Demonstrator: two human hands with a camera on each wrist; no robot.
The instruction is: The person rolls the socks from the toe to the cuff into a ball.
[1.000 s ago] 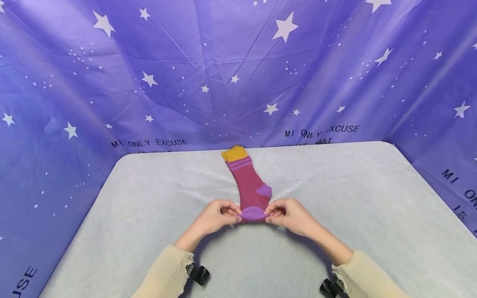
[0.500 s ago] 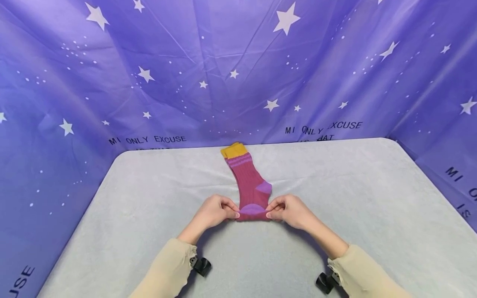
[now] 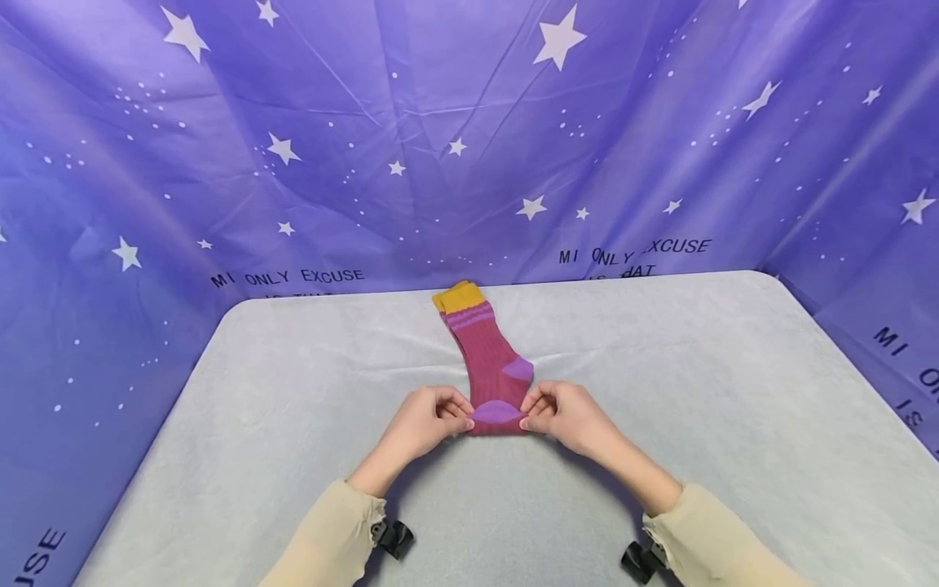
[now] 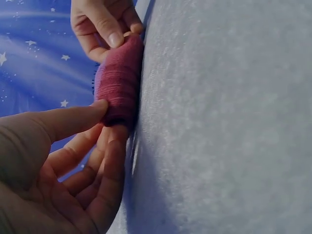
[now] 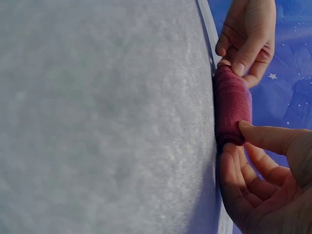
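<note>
A pair of maroon socks (image 3: 490, 359), one laid over the other, stretches across the table with yellow cuffs (image 3: 462, 297) at the far end. The heel patch (image 3: 519, 369) is purple. At the near end the toe is turned back on itself, so a purple toe patch (image 3: 497, 410) faces up behind a maroon fold (image 4: 119, 80). My left hand (image 3: 421, 420) pinches the left end of this fold between thumb and fingers. Its right end is pinched the same way by my right hand (image 3: 575, 416). In the right wrist view the thumb (image 5: 268, 138) presses on the fold's outer face.
The socks lie on a table covered in pale grey cloth (image 3: 293, 367). A purple curtain (image 3: 411, 122) with white stars hangs behind and along both sides. Small black cameras (image 3: 396, 538) are strapped at both sleeves.
The toe end has been turned further back: the maroon fold in front of the purple patch is wider than a second ago. Both hands keep pinching its ends. The head view has shifted slightly.
</note>
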